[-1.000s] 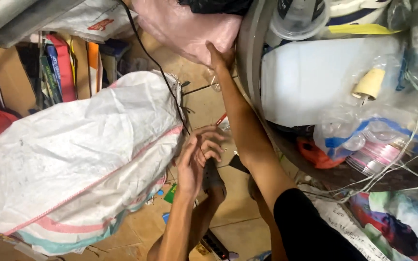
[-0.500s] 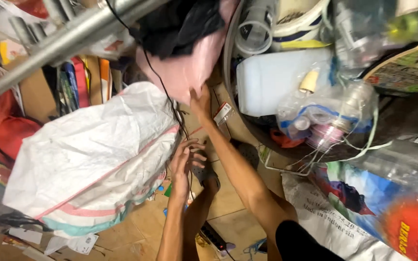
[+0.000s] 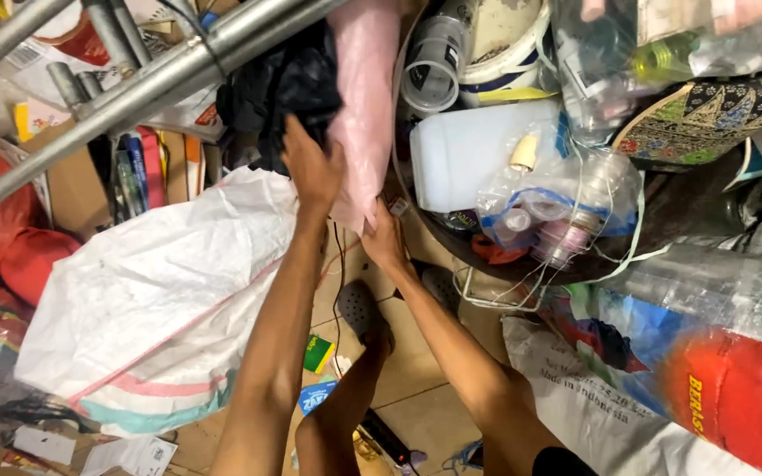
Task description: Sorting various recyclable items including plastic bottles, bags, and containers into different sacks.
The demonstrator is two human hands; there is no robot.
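A long pink plastic bag (image 3: 359, 106) hangs almost straight down in front of the person, its long axis running from the slanted grey metal pipes (image 3: 160, 75) at its top end to its lower end, directly above and touching the two hands. One such bag is in view.

The left hand (image 3: 310, 167) is pressed against the bag's left side where it meets a dark crumpled cloth (image 3: 280, 88); its fingers curl onto the plastic, though whether they truly pinch it cannot be told. The right hand (image 3: 384, 240) sits at the bag's bottom edge, closed on the lower corner, so it is the nearer hand to the free end.

Left of the pink bag lies one large white woven sack (image 3: 152, 308) with pink and teal stripes. Right of it stands one white plastic jerrycan (image 3: 469, 154) and one clear bag of small bottles (image 3: 557, 211). Below the bag, one dark perforated clog (image 3: 359, 308) rests on the floor.
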